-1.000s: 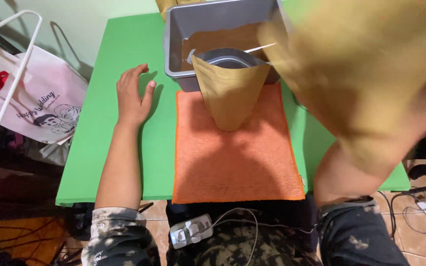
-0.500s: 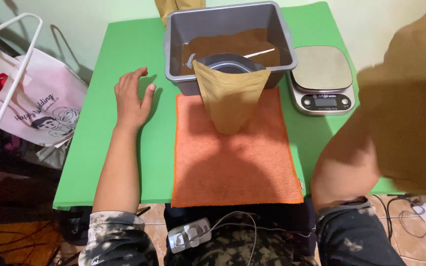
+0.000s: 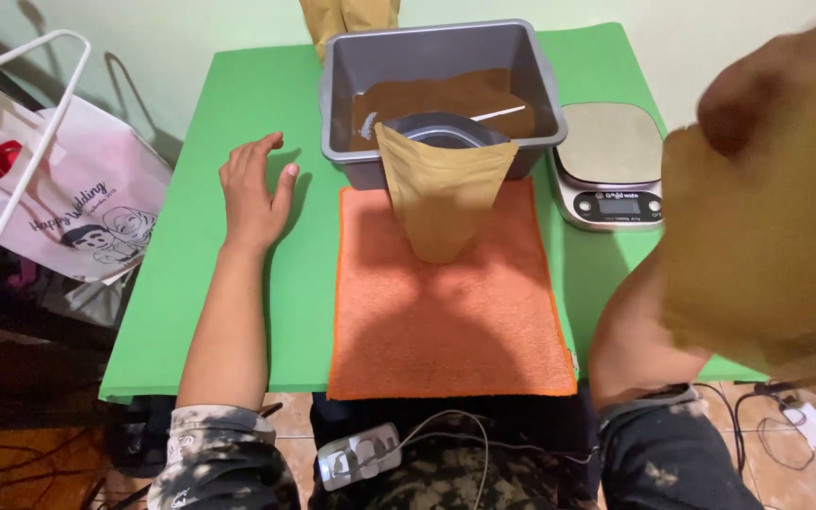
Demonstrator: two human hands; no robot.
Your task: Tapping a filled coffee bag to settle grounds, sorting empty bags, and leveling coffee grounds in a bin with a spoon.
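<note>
Kraft paper pouch (image 3: 446, 194) stands upright and open-mouthed at the far edge of an orange cloth (image 3: 450, 302), leaning against the front wall of a grey plastic tub (image 3: 427, 57); tan, tapering downward, plain front. Right hand (image 3: 767, 189) raised close to the lens, a large blurred shape filling the right side of view; whether it is open, closed or holding anything cannot be told, and it hides the table's right edge and part of the scale. Left hand (image 3: 255, 184) lies flat, palm down, fingers loosely spread and empty, on the green table (image 3: 200, 283), well left of the pouch. Tub holds brown powder (image 3: 446, 94) with a dark round scoop or bowl (image 3: 446, 127) partly behind the pouch's rim; a thin pale stick (image 3: 498, 113) lies on the powder, kind unclear. Digital kitchen scale (image 3: 611, 165) sits just right of the tub. More tan pouches (image 3: 347, 19) cut off at the top edge. Pale wall behind; white hanger (image 3: 21, 142) and printed tote bag (image 3: 77, 212) left of table; cables and tiled floor below.
</note>
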